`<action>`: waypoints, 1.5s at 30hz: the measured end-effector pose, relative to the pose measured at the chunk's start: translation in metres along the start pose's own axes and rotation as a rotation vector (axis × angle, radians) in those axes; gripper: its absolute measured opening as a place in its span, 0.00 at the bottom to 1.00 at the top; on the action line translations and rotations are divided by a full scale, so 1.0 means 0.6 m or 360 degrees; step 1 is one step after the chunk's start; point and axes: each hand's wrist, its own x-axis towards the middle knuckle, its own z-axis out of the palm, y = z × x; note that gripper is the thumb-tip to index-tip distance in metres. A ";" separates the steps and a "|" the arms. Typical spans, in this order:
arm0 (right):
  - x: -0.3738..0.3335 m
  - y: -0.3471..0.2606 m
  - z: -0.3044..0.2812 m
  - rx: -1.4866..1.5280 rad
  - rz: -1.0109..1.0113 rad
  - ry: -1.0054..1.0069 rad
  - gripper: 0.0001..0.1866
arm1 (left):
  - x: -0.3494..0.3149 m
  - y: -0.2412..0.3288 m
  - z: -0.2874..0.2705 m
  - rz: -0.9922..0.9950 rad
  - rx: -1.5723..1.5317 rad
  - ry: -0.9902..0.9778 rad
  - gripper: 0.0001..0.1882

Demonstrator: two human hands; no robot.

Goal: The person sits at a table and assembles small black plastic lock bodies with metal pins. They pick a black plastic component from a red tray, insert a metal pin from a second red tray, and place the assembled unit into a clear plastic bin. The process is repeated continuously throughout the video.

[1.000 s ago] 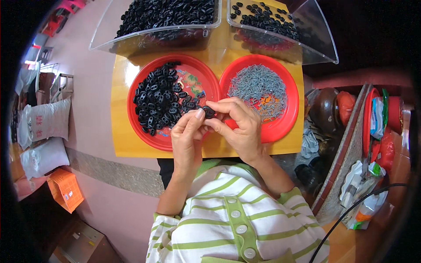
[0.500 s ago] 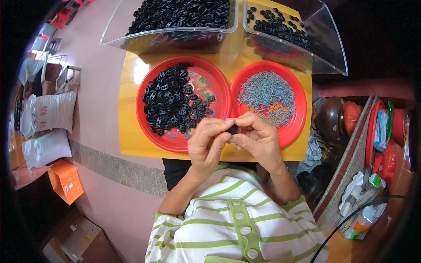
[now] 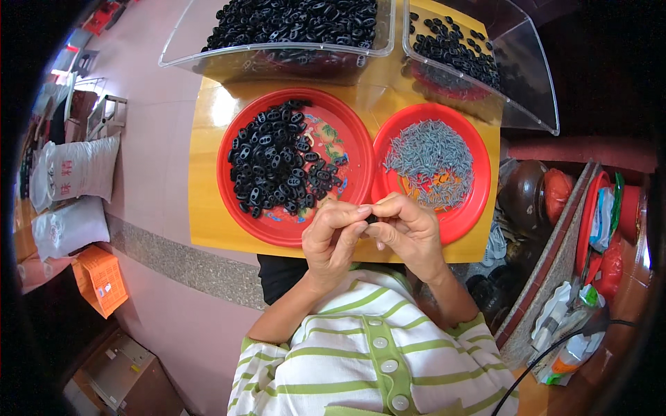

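Observation:
My left hand (image 3: 333, 239) and my right hand (image 3: 413, 232) meet at the table's near edge, fingertips pinched together. Between them shows a small black plastic piece (image 3: 371, 218), mostly covered by the fingers. Just beyond my left hand lies a red plate (image 3: 354, 149) with a heap of black oval plastic pieces with holes (image 3: 267, 163). Beyond my right hand, a second red plate (image 3: 480, 201) bears a pile of small grey screw-like pins (image 3: 437, 156). Whether a pin is also in my fingers is hidden.
At the table's far side stand a clear bin (image 3: 277, 50) full of black pieces and another clear bin (image 3: 534, 104) with fewer. The yellow table (image 3: 205, 201) holds everything. White sacks (image 3: 87, 166) and an orange basket (image 3: 100, 281) sit left; jars (image 3: 522, 186) stand right.
The whole view has shifted slightly. Both hands stay pinched together around the black piece, now a little lower, with the right fingers slightly rearranged.

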 end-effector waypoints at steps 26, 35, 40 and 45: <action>0.042 0.003 -0.097 -0.1596 -0.0475 0.0148 0.03 | 0.098 -0.029 -0.027 0.0012 0.1145 -0.0271 0.06; 0.062 0.035 -0.093 -0.1882 -0.0550 0.0111 0.04 | 0.005 0.028 -0.029 -0.1030 -0.0309 -0.0172 0.04; 0.058 0.034 -0.090 -0.1980 -0.0546 0.0060 0.04 | -0.014 0.025 -0.027 -0.1111 -0.0556 -0.0129 0.05; 0.050 0.016 -0.100 -0.1454 -0.0326 0.0075 0.05 | -0.012 0.032 -0.014 -0.1186 -0.1011 -0.0120 0.05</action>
